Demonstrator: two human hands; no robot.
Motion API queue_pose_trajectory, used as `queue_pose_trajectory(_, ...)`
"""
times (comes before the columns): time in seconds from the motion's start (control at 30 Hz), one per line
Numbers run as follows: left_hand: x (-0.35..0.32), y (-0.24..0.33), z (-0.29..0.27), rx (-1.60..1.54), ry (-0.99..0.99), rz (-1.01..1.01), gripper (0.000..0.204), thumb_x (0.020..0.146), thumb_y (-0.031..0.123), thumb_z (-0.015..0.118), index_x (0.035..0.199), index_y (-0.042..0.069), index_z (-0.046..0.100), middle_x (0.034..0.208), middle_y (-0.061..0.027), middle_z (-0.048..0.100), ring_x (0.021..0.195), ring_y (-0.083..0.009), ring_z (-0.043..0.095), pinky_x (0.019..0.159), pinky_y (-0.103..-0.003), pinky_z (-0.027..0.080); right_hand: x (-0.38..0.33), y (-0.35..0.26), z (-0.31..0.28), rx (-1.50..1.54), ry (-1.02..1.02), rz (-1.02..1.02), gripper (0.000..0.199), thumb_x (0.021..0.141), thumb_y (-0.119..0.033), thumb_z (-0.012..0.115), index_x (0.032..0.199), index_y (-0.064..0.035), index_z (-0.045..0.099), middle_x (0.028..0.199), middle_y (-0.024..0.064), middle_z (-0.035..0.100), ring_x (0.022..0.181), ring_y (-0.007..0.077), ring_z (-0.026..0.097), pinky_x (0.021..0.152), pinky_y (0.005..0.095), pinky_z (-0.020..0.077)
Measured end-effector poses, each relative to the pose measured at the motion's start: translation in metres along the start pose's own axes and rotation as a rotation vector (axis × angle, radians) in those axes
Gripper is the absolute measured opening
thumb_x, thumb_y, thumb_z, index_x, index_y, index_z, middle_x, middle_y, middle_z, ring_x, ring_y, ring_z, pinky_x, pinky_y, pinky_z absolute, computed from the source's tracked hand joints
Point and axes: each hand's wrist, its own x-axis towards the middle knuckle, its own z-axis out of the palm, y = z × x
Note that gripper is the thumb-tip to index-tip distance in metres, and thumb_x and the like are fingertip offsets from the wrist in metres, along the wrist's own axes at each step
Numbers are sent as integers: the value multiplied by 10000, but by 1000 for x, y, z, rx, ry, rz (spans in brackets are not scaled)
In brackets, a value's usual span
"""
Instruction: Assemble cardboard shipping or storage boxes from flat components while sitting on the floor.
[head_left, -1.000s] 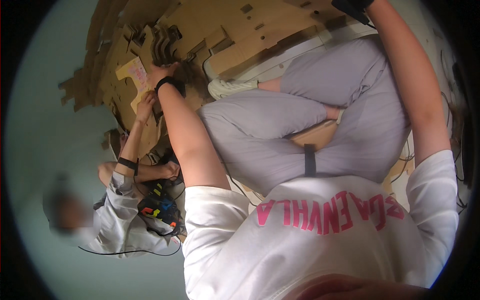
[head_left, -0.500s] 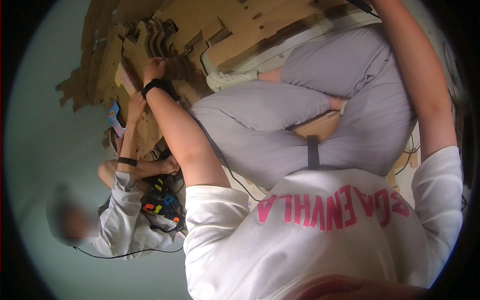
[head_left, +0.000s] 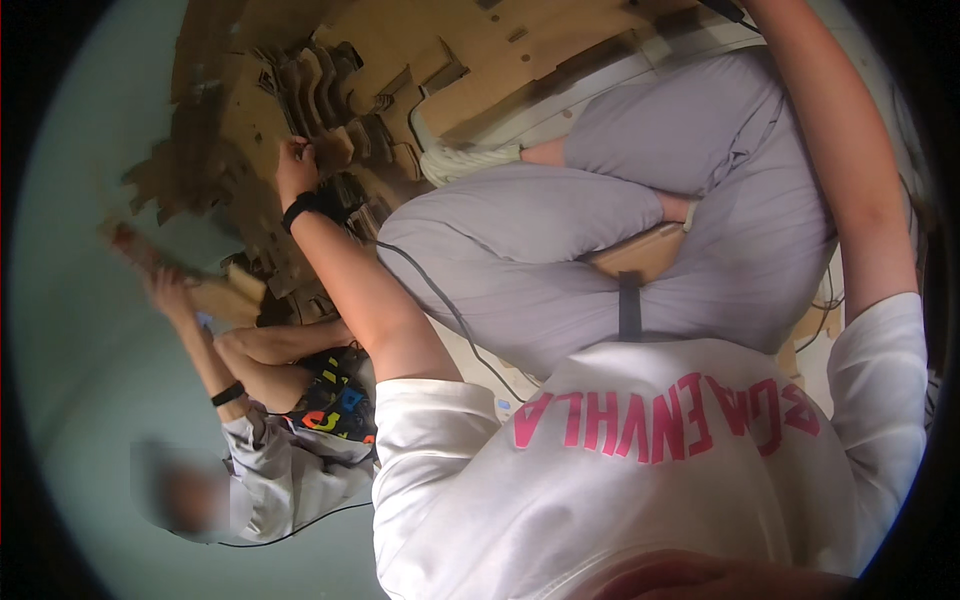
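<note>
My left hand [head_left: 297, 165] is at the upper left with its fingers curled closed. What it holds, if anything, I cannot make out. A black band [head_left: 303, 208] circles its wrist. Beside the fingers is a row of brown cardboard pieces [head_left: 315, 95], several of them wavy-edged and standing close together. My right arm [head_left: 835, 140] reaches up past the top edge on the right, so the right hand is out of the picture.
A co-worker's hand [head_left: 172, 292] at the far left grips a blurred, flat, light-coloured thing [head_left: 132, 246]. Large cardboard sheets [head_left: 440, 35] with slots lie along the top. My crossed legs [head_left: 520, 215] fill the middle. A dark cable [head_left: 450, 305] runs beside my left thigh.
My left hand has moved slightly down and left. The co-worker's arm has swung left, away from my wrist, carrying the flat thing.
</note>
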Motion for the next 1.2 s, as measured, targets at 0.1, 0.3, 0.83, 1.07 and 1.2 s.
queue_pose_trajectory(0.1, 1, -11, -5, -170, -106, -106, 334, 895, 220, 706, 1173, 85, 579, 1169, -159, 690, 1042, -264, 669, 905, -392, 514, -55, 24, -90, -233, -23, 133, 341, 950, -257, 630, 1181, -7, 642, 1069, 158, 700, 936, 266, 683, 835, 367, 538)
queue_pose_trajectory(0.3, -18, -17, -6, 44, -103, -129, 260, 878, 158, 696, 1122, 139, 609, 1137, -236, 676, 1039, -402, 662, 845, -469, 524, -97, 50, -148, -445, -28, 333, 313, 923, -239, 656, 1104, 11, 706, 966, 162, 754, 848, 270, 726, 783, 366, 564)
queue_pose_trajectory(0.83, -38, 24, 5, 560, -9, -105, 293, 837, 282, 700, 1101, 157, 673, 1002, -202, 710, 959, -413, 697, 833, -510, 573, -83, 85, -114, -612, -236, 343, 422, 942, -361, 641, 1200, -31, 697, 1077, 172, 748, 974, 342, 711, 848, 437, 560)
queue_pose_trajectory(1.07, 18, -15, -124, 468, -48, -43, 313, 802, 328, 739, 1017, 105, 782, 1044, -201, 740, 1019, -384, 706, 867, -478, 578, -73, 126, -97, -695, -178, 411, 281, 854, -229, 667, 1052, -37, 721, 1018, 173, 716, 934, 341, 682, 823, 434, 531)
queue_pose_trajectory(1.2, 90, 23, -299, 991, 145, 120, 378, 877, 360, 669, 964, 0, 741, 999, -233, 730, 941, -413, 713, 809, -483, 588, -72, 131, -99, -602, 14, 139, 182, 778, -179, 663, 755, 1, 675, 748, 205, 674, 719, 385, 657, 675, 493, 518)
